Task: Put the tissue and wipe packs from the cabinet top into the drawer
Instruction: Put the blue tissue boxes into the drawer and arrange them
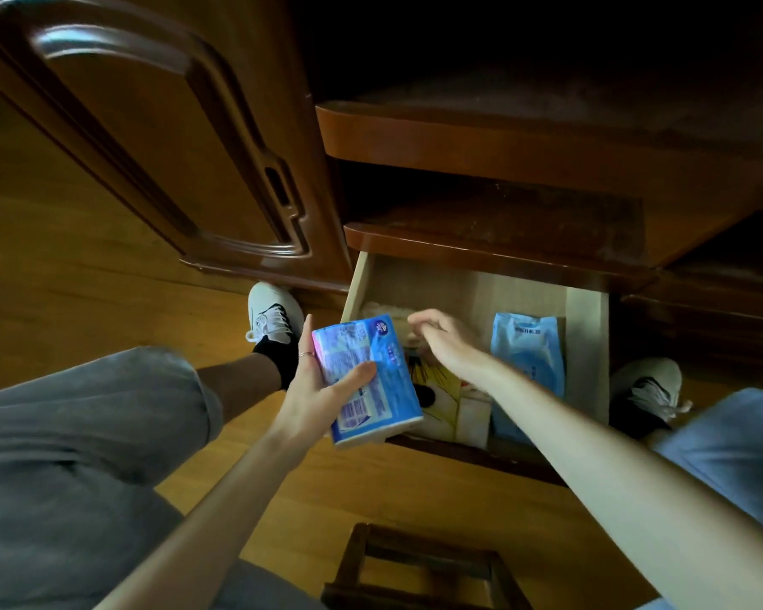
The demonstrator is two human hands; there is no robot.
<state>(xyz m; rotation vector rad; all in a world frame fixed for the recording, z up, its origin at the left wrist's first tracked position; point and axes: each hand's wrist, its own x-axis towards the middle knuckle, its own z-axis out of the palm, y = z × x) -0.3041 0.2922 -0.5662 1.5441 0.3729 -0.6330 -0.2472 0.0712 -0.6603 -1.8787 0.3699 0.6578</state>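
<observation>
Left hand (322, 389) gripping the blue tissue pack (366, 380), thumb across its glossy printed face, just above the left front corner of the open drawer (586, 345). Right hand (446, 341) loosely curled over the drawer, holding nothing visible. Best lowered flat beside the yellow box (437, 389), clear of the pale crinkly wipe pack (527, 358) lying at the right. Soft, squashable wrap; raw pale drawer walls, dark polished cabinet (481, 239).
</observation>
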